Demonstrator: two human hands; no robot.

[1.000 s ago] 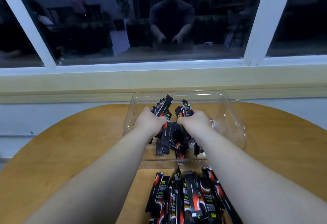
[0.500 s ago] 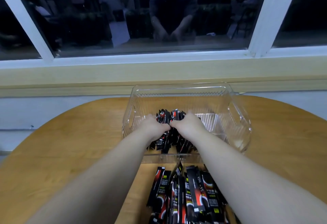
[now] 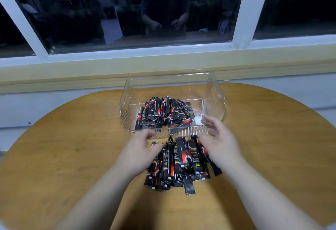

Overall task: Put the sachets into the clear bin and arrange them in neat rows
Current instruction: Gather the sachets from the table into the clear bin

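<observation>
A clear plastic bin (image 3: 216, 91) stands on the round wooden table (image 3: 72, 157) near the window. Inside it lies a loose heap of black and red sachets (image 3: 163, 113), filling the left and middle of the floor. A second pile of the same sachets (image 3: 180, 164) lies on the table just in front of the bin. My left hand (image 3: 138, 149) hovers at the pile's left side, fingers spread and empty. My right hand (image 3: 218, 139) is at the pile's right side by the bin's near wall, fingers relaxed and empty.
A white-framed window (image 3: 243, 11) and a pale sill (image 3: 91, 73) run behind the table. The dark glass reflects a person. Bare wood shows on both sides of the bin and pile.
Both hands let go of the bunch of sachets inside the bin and drew back out. They now flank the pile on the table, empty.
</observation>
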